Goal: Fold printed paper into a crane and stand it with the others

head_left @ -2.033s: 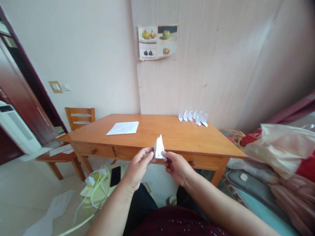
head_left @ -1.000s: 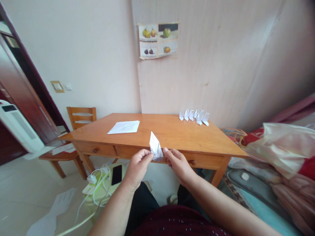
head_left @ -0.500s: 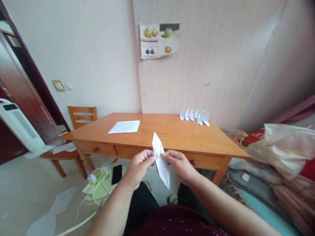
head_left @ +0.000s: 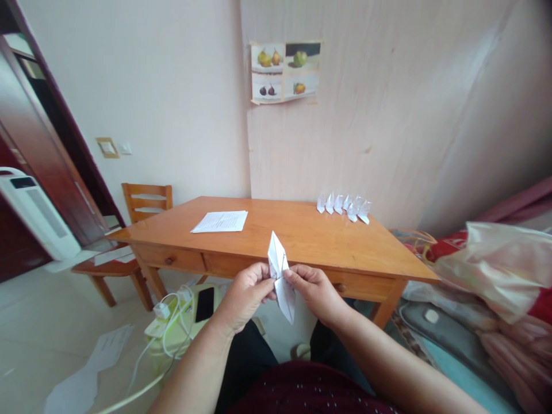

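Between my two hands is a folded white paper [head_left: 277, 253], long and pointed at both ends, held in the air before the table's front edge. My left hand [head_left: 252, 290] pinches its left side near the middle, thumb on top. From the right, my right hand [head_left: 313, 290] grips the same middle part between thumb and fingers. One tip of the paper points up toward the table, the other down toward my lap. Several small folded white paper pieces [head_left: 339, 204] stand grouped at the table's back right.
A stack of printed sheets [head_left: 219, 221] lies on the wooden table [head_left: 267, 215], left of the middle. Below left, a yellow-green box [head_left: 172, 333] carries white cables and a black phone [head_left: 204, 305]. A chair [head_left: 146, 201] stands at left; plastic bags [head_left: 495, 264] lie at right.
The folded paper's lower half looks narrower and its lower tip sits a little higher. My fingers have shifted slightly around its middle. The view has turned slightly left.
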The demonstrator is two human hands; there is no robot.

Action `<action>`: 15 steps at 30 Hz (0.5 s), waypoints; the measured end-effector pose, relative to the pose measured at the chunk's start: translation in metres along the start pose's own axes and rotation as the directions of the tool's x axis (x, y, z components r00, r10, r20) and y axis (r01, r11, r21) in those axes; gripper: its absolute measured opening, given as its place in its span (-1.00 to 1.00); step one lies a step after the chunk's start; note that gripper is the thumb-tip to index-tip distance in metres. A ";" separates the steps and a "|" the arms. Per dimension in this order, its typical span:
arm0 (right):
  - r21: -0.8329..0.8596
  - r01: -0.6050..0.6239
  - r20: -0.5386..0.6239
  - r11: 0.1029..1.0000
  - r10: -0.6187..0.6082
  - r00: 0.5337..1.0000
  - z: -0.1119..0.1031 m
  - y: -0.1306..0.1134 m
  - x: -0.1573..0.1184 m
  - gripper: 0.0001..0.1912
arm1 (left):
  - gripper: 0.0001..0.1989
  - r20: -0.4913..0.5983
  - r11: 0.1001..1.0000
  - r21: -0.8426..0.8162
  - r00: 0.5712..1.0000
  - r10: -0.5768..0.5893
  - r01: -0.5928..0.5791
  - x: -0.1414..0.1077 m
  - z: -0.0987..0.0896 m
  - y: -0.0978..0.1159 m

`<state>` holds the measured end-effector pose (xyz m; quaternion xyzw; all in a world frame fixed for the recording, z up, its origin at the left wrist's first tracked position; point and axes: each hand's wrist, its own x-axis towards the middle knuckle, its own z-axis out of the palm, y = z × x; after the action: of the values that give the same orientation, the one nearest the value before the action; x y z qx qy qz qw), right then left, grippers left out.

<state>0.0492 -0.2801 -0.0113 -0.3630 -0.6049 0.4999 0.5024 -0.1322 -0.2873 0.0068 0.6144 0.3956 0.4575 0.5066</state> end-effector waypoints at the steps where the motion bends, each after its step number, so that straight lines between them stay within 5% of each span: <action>1: 0.000 0.000 0.005 1.000 0.000 1.000 -0.001 0.000 0.000 -0.59 | -0.87 0.001 1.000 0.009 1.000 -0.003 0.003 0.000 0.000 0.000; 15: -0.057 0.004 0.047 0.998 -0.002 0.999 -0.002 -0.002 -0.004 -0.60 | -0.82 0.036 0.999 -0.052 0.999 0.004 -0.002 -0.004 0.004 0.003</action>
<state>0.0523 -0.2835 -0.0099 -0.3644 -0.6310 0.4901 0.4783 -0.1298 -0.2925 0.0089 0.6100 0.3735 0.4572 0.5286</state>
